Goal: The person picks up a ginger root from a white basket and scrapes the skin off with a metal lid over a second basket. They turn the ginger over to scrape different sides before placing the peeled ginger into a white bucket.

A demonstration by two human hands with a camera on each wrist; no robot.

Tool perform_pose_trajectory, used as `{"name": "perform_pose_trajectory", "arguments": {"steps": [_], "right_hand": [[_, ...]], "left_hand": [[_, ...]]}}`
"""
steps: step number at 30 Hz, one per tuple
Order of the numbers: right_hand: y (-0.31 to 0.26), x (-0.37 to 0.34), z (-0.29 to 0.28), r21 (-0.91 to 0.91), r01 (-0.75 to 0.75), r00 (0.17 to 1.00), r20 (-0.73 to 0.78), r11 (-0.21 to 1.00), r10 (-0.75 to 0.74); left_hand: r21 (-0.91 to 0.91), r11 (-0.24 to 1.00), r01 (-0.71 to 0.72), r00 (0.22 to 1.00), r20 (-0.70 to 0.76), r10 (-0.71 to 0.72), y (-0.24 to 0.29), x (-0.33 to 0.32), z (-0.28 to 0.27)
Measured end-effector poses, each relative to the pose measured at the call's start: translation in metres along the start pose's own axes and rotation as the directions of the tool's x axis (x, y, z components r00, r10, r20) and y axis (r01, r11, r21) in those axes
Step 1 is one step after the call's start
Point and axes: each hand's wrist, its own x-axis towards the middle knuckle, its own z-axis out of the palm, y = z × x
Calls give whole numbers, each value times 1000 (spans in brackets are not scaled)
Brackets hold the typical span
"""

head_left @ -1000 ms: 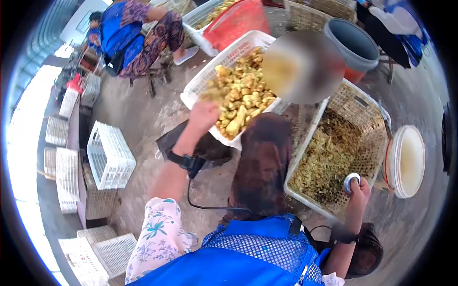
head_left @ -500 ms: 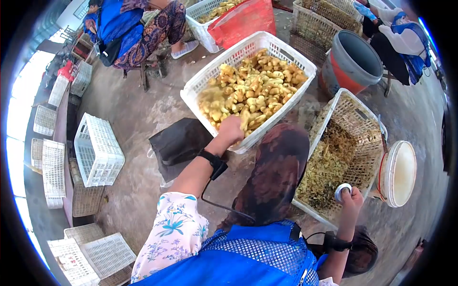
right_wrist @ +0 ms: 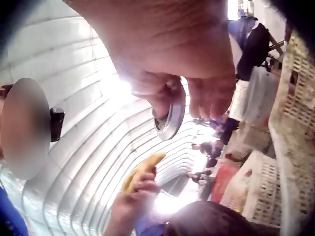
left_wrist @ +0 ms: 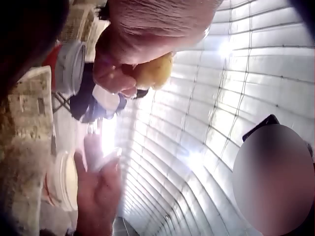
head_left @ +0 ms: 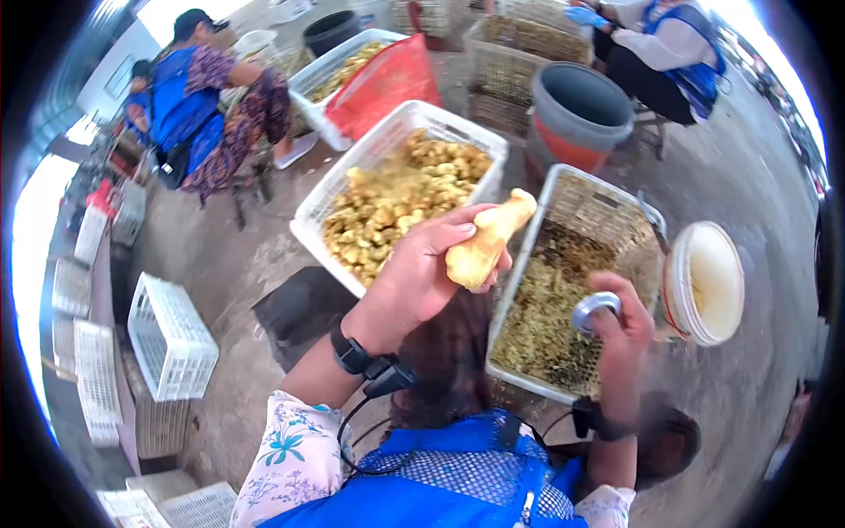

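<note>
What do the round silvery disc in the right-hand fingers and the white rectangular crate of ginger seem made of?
The round silvery disc looks like smooth metal, type unclear: its rim shines brightly. The white rectangular crate seems moulded plastic, fairly dull, judging by its even colour and regular perforations.

Your left hand (left_wrist: pixel 152 32) fills the top of the view, its fingers curled round a piece of ginger (left_wrist: pixel 156 71), whose rounded yellow end sticks out past them. Lower left, apart from it, your right hand (left_wrist: pixel 97 194) holds a shiny tool (left_wrist: pixel 106 158), too blurred to make out. You have a crate (left_wrist: pixel 39 96) along the left edge, a grey and red bucket (left_wrist: pixel 73 69) near its top end and a white pail (left_wrist: pixel 70 182) beside your right hand. A person (left_wrist: pixel 91 104) sits beyond the bucket; a ribbed roof (left_wrist: pixel 206 108) spans the right
</note>
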Motion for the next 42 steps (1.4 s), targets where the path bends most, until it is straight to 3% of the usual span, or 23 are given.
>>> {"name": "perform_pose_trajectory", "arguments": {"steps": [1, 3, 4, 6, 9, 10, 13, 14, 17, 18, 21, 22, 25, 26, 29, 30, 33, 37, 38, 40, 42], "right_hand": [[-8, 3, 1, -44, 107, 994, -9, 993, -108], [-6, 10, -2, -27, 337, 941, 44, 941, -336], [-7, 9, -2, -31, 359, 933, 19, 933, -359], [-5, 8, -8, -101, 398, 916, -3, 912, -400], [16, -1, -26, -6, 274, 960, -55, 962, -274], [22, -3, -29, -44, 294, 952, -70, 955, -297], [23, -9, -43, -91, 203, 979, -8, 975, -205], [27, -7, -47, -98, 216, 975, -20, 971, -219], [26, 2, -64, 63, -48, 984, -166, 997, 57], [30, 7, -71, 96, -68, 974, -210, 993, 87], [29, 7, -70, 59, 9, 984, -178, 998, 2], [28, 4, -57, 96, 43, 987, -161, 994, -27], [43, 4, -35, -125, 161, 985, -35, 979, -166], [47, 9, -28, -212, 222, 969, -62, 952, -240], [57, 17, -24, -213, 145, 986, -49, 966, -159], [59, 21, -22, -126, 63, 991, -108, 990, -77], [80, 33, -46, -203, -160, 967, -229, 966, 112], [76, 33, -51, -200, -141, 959, -269, 970, 84], [66, 29, -31, 93, -120, 950, -280, 988, 141], [70, 25, -10, -91, 122, 976, -168, 988, -136], [78, 26, -10, -140, 101, 985, -125, 985, -118]], "left_hand": [[19, 997, 76, 994, 74, -77, -9, 8, 12], [71, 988, 134, 989, 47, -137, -39, 22, 35], [99, 991, 86, 996, 19, -88, -57, 28, 46], [29, 988, 152, 988, -25, -151, -79, 34, 67], [52, 971, 234, 972, -6, -234, -103, 37, 68], [70, 962, 262, 965, -2, -263, -109, 39, 65], [225, 956, 191, 973, 89, -215, -124, 43, 62], [196, 957, 212, 970, 73, -230, -126, 44, 64], [209, 926, 315, 930, 128, -345, -117, 43, 61], [209, 930, 303, 933, 131, -334, -117, 42, 63], [136, 939, 315, 924, 185, -336, -121, 54, 44], [152, 946, 286, 942, 133, -307, -123, 55, 46], [111, 956, 271, 962, 5, -273, -135, 56, 35], [93, 954, 284, 957, 26, -288, -138, 55, 28], [196, 951, 240, 968, 25, -249, -147, 52, 14], [188, 948, 255, 966, -5, -259, -147, 50, 14], [138, 949, 282, 959, -53, -277, -142, 46, 16], [38, 962, 270, 963, -35, -269, -138, 48, 3], [10, 965, 260, 965, -34, -260, -140, 49, -1], [83, 972, 221, 975, -40, -219, -149, 49, -7], [181, 963, 198, 980, -65, -189, -150, 46, -5]]}}
